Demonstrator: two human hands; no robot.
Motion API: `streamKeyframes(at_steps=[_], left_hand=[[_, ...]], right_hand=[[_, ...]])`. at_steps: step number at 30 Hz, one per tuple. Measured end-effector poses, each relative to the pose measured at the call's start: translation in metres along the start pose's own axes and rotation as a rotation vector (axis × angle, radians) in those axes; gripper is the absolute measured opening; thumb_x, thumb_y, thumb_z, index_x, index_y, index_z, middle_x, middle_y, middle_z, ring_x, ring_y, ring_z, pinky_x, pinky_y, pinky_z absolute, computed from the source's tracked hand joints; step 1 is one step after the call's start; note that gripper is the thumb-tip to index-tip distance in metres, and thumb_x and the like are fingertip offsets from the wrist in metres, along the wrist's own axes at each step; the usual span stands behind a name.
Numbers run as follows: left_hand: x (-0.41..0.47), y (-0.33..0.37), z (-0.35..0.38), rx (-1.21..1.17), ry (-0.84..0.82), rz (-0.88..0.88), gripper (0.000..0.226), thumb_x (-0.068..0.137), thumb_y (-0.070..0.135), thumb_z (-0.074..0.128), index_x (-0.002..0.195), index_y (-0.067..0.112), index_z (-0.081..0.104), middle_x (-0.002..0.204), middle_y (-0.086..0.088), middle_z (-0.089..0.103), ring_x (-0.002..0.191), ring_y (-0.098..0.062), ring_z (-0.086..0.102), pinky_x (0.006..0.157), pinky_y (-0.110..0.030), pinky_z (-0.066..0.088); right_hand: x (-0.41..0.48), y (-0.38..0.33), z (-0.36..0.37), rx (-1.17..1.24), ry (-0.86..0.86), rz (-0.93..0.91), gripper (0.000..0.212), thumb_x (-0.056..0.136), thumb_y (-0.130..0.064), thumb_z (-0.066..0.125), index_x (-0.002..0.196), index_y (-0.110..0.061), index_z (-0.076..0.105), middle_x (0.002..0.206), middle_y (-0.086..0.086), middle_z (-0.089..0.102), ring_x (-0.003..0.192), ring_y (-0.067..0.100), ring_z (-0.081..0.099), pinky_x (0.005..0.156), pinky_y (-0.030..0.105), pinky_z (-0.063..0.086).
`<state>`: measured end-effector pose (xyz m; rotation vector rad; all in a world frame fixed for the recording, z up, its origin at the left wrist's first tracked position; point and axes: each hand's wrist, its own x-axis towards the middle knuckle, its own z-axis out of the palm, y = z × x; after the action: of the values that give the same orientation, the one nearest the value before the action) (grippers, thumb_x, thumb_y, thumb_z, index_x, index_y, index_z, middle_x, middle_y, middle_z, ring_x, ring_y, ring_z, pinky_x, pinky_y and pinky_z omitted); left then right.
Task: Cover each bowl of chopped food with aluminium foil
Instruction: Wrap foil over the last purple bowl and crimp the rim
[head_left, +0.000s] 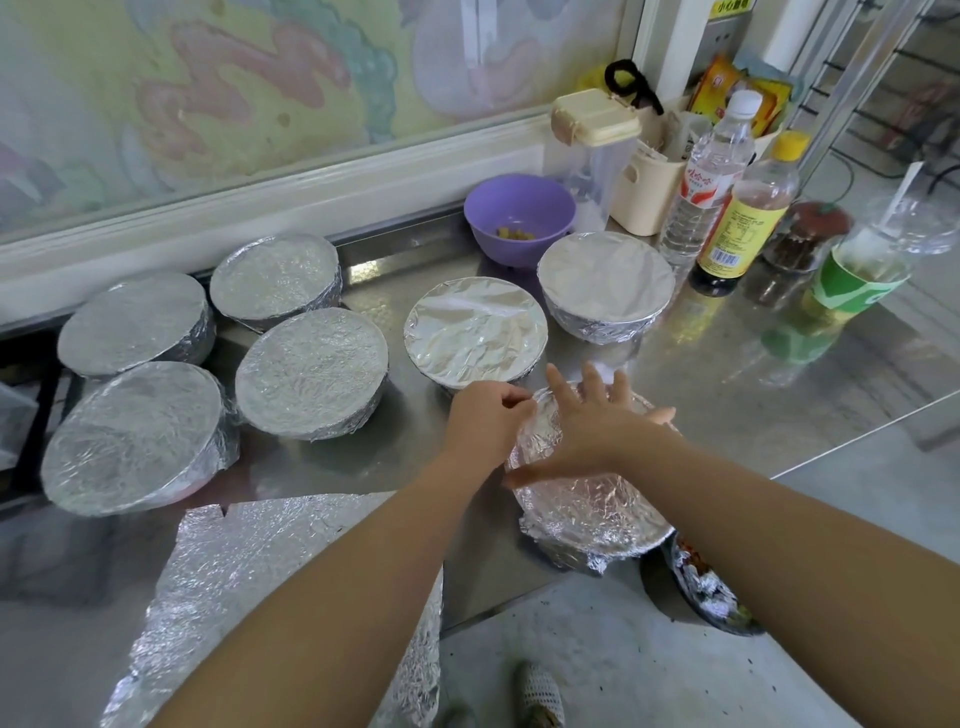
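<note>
Loose foil sheet (270, 587) lies nearest at the bench's front edge, while the left hand (485, 421) pinches and the right hand (592, 421) presses flat, fingers spread, the foil on the bowl (587, 509), whose skirt should be crimped evenly under the rim.

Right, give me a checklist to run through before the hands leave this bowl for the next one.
1. Foil spread over the near bowl: ok.
2. Right hand flat on it: ok.
3. Left hand pinching the far rim: ok.
4. Near edge tucked under: not ok, a flap sticks out.
5. Purple bowl covered: not ok, open.
6. Spare foil sheet within reach: ok.
</note>
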<state>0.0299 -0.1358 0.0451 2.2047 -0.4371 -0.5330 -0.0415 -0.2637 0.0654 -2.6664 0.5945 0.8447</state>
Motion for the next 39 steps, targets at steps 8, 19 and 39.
streamKeyframes(at_steps=[8, 19, 39], left_hand=[[-0.032, -0.038, -0.003, -0.505, 0.002, -0.222, 0.019, 0.098, 0.019, 0.059, 0.099, 0.031, 0.074, 0.095, -0.003, 0.076, 0.088, -0.017, 0.069, 0.093, -0.046, 0.057], [-0.086, -0.042, 0.014, -0.704, -0.340, -0.512, 0.030, 0.095, -0.001, 0.051, 0.121, 0.013, 0.051, 0.082, -0.006, 0.070, 0.063, -0.015, 0.067, 0.065, -0.028, 0.056], [-0.100, -0.055, 0.042, -1.116, -0.197, -0.551, 0.012, 0.095, -0.006, 0.056, 0.092, 0.006, 0.053, 0.073, -0.012, 0.065, 0.069, -0.020, 0.064, 0.074, -0.032, 0.060]], right_hand=[[0.004, 0.000, 0.004, 0.004, -0.008, 0.020, 0.159, 0.028, -0.109, 0.048, 0.152, -0.043, -0.027, 0.165, 0.005, -0.029, 0.149, 0.042, -0.028, 0.104, 0.088, 0.002], [0.000, 0.000, 0.003, 0.025, 0.003, 0.042, 0.152, 0.038, -0.105, 0.055, 0.153, -0.045, -0.025, 0.167, 0.002, -0.026, 0.151, 0.040, -0.025, 0.104, 0.087, 0.005], [0.000, 0.001, 0.006, 0.029, 0.018, 0.041, 0.155, 0.033, -0.107, 0.050, 0.153, -0.045, -0.024, 0.167, 0.001, -0.024, 0.151, 0.040, -0.024, 0.103, 0.087, 0.006]])
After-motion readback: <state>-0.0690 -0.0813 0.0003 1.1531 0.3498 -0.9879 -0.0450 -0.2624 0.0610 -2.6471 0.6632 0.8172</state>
